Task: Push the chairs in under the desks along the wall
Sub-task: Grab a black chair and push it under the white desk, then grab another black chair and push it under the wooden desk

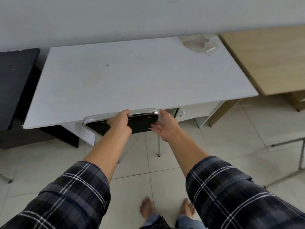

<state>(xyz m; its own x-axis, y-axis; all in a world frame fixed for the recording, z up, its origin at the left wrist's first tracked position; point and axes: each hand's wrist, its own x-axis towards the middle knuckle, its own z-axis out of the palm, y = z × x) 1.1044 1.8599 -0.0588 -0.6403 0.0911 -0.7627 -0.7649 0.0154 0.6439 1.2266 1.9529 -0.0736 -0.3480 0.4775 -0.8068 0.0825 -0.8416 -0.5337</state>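
Note:
A chair [142, 123] with a black backrest and a chrome tube frame stands tucked under the white desk [128, 76], its seat hidden beneath the desktop. My left hand [119, 122] rests on the top rail of the backrest, fingers curled over the chrome tube. My right hand [166, 125] is at the right end of the backrest with its fingers spread, touching the frame's corner or just off it. One chrome chair leg [158, 146] shows below the backrest.
A black desk [14, 76] stands to the left and a wood-coloured desk [267, 61] to the right, all along the grey wall. The white desk's far right corner is chipped. Metal legs of other furniture [302, 156] stand on the tiled floor at right.

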